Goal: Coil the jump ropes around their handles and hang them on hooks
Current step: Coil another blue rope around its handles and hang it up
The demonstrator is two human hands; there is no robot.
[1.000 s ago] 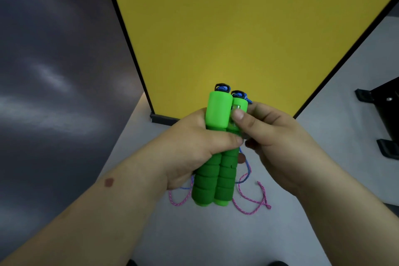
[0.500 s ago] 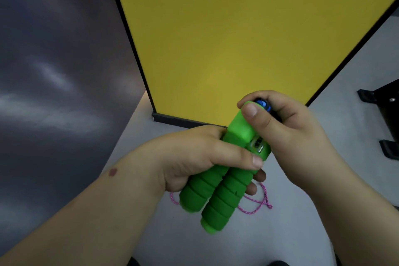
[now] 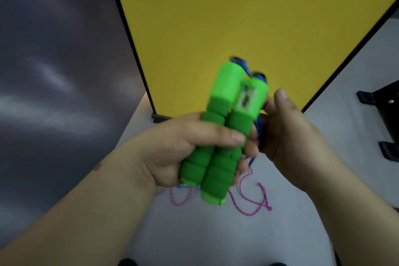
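Observation:
Two green foam jump rope handles (image 3: pixel 224 127) are pressed side by side, tilted with their tops to the upper right. My left hand (image 3: pixel 183 147) is wrapped around their middle. Blue rope (image 3: pixel 259 123) leaves the blue caps at the top and runs down the right side of the handles. My right hand (image 3: pixel 287 134) is against that side with the blue rope at its fingers and its thumb raised; the grip is blurred. A pink and white rope (image 3: pixel 252 203) lies loose on the floor below.
A yellow panel (image 3: pixel 237 17) with a black frame stands upright ahead. A dark grey wall (image 3: pixel 54 71) fills the left. Black metal feet (image 3: pixel 380 101) sit on the grey floor at the right edge.
My right hand has come off the handle tops and dropped to their right side. The handles have swung more upright, showing the blue caps and the counter window again.

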